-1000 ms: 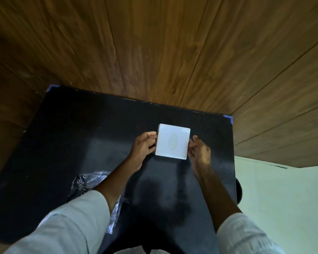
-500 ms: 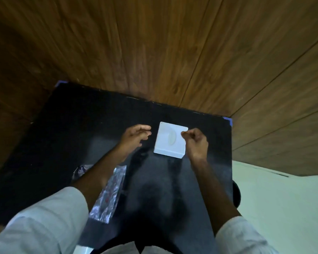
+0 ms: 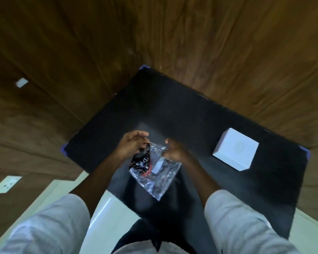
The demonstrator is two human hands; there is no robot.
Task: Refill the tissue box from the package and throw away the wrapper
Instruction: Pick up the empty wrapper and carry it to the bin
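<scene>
A white square tissue box [image 3: 235, 149] with an oval slot on top rests on the black table [image 3: 187, 114], near its right edge. The clear crinkled plastic wrapper [image 3: 155, 176], with dark and red print, is lifted over the table's near edge. My left hand [image 3: 131, 145] pinches its upper left corner. My right hand [image 3: 174, 152] grips its upper right edge. Both hands are well left of the box.
Brown wood-panelled walls [image 3: 99, 52] surround the table on the far side and the left. Pale floor [image 3: 106, 213] shows below the table's near edge. A white wall socket [image 3: 6, 184] sits low on the left. Blue tape [image 3: 306, 153] marks the table corners.
Both hands left the tissue box and took hold of the wrapper, raising it off the table. The view swung left, so the box now appears at the right.
</scene>
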